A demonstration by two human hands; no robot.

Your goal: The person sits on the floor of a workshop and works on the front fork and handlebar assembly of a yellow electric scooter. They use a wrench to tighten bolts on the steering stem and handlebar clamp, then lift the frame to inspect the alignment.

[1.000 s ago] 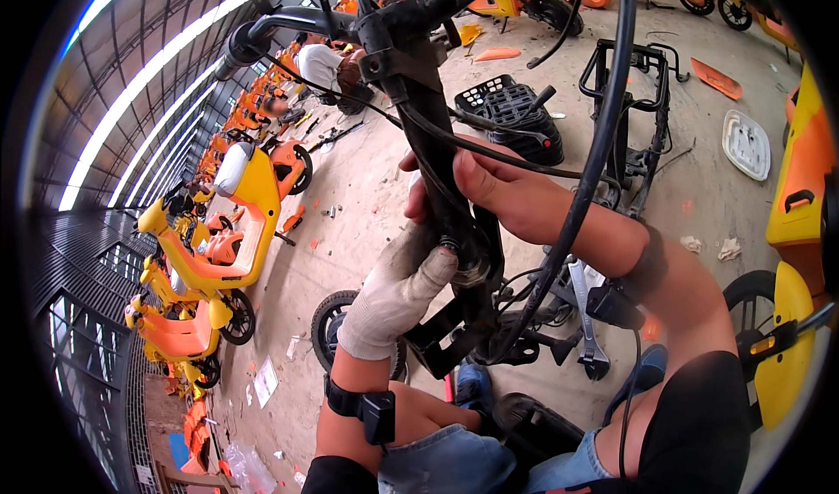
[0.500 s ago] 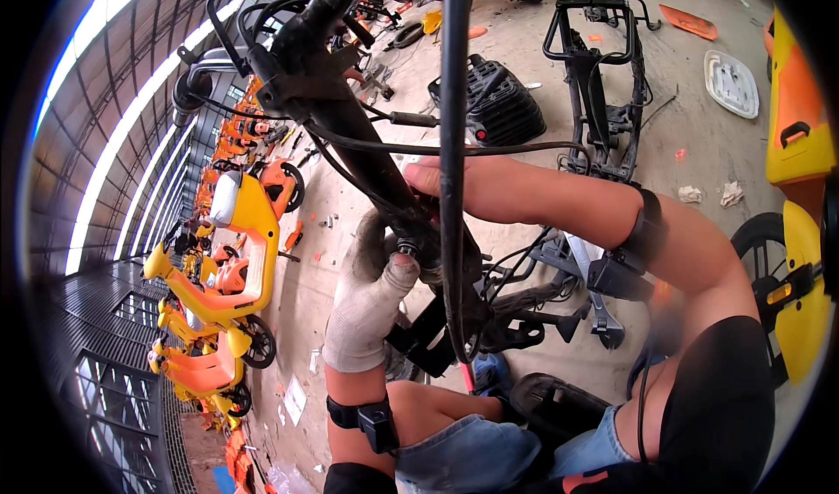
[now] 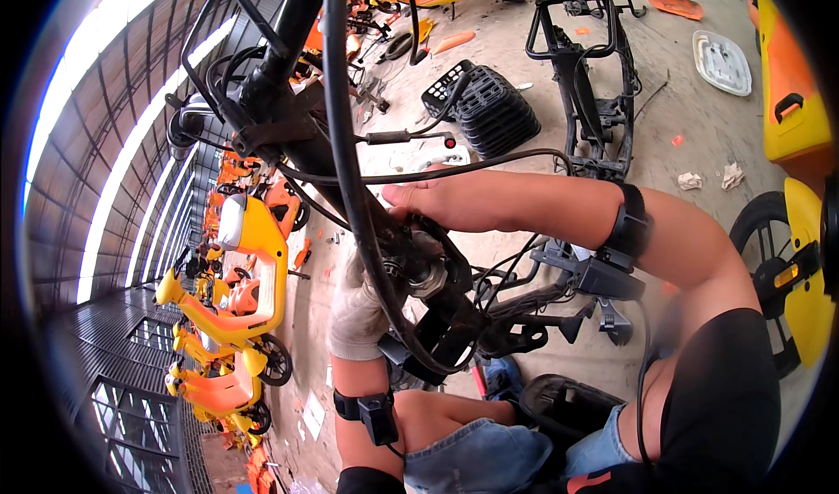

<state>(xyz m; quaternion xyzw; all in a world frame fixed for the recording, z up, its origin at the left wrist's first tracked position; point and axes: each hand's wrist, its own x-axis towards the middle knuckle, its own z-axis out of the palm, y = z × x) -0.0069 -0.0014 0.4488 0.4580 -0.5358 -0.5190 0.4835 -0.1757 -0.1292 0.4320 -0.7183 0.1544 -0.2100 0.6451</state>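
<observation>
Above a dusty floor point(image 3: 699, 136), I viewed from afar a tilted black steering column point(image 3: 309, 153) at center left, crossed by a thick black cable point(image 3: 335, 75). The bare right hand point(image 3: 430, 201) met its right side, thumb extended; the gloved left hand point(image 3: 358, 306) sat lower left, beside a metal collar point(image 3: 430, 282). Both hands' fingers were hidden, so I couldn't tell how far the 2 were closed.

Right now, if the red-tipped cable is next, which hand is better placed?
Probably the right hand: it's bare and nearer the red tip in view. The gloved left hand sits lower, farther off.
</observation>
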